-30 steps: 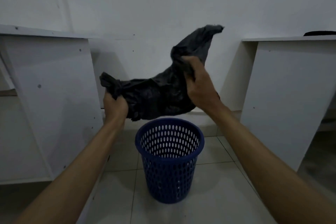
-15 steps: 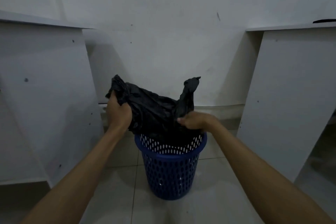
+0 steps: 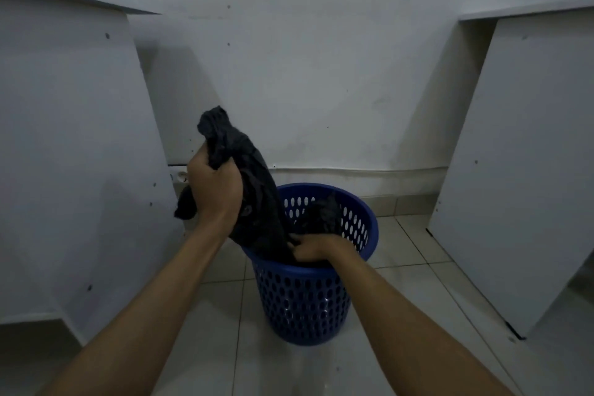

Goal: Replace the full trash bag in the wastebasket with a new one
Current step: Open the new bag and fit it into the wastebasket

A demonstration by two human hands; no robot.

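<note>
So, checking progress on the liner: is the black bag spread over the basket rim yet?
No, still bunched. The left hand grips the black bag above the blue basket's bare rim; the right hand pushes it inside.

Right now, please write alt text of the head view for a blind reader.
A person's left hand grips a crumpled black plastic trash bag above a blue perforated plastic wastebasket, while the right hand pushes the bag's lower part inside. White panels stand on both sides.

Left grip (image 3: 214,185) fisted, raised — right grip (image 3: 313,249) lower, curled.
</note>
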